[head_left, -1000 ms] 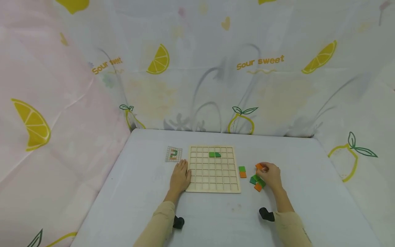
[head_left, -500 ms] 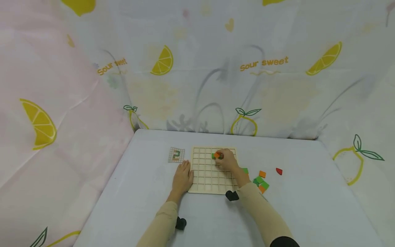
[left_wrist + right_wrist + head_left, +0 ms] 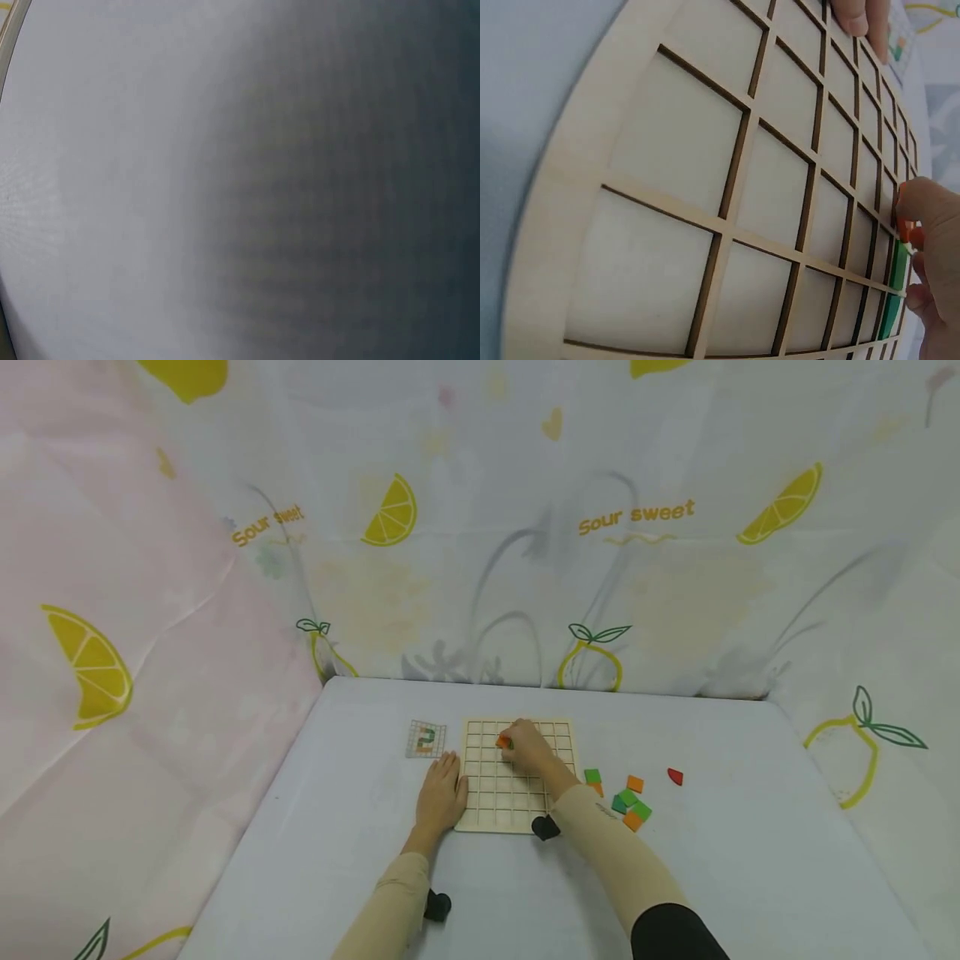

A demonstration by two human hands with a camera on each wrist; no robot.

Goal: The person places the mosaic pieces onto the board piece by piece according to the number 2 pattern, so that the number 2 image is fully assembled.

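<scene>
In the head view a pale wooden grid board (image 3: 480,814) lies flat on the white table. My right hand (image 3: 527,748) reaches over its far half and pinches an orange square tile (image 3: 504,741) between thumb and fingertips. The right wrist view shows this orange tile (image 3: 903,202) at a cell beside a green tile (image 3: 898,262), with a darker green tile (image 3: 889,315) in the neighbouring cell. In the head view the hand mostly covers these green pieces. My left hand (image 3: 440,795) rests flat, fingers extended, against the board's left edge.
A small card (image 3: 426,739) with a gridded coloured pattern lies beyond my left hand. Right of the board are a green tile (image 3: 592,775), several loose green and orange tiles (image 3: 634,783), and a red rounded piece (image 3: 676,777). The left wrist view shows only blurred pale and dark surfaces.
My right hand has carried the orange tile from the loose pile leftward onto the board's far rows, then slightly further left. The red piece has come into view. My left hand stays put.
</scene>
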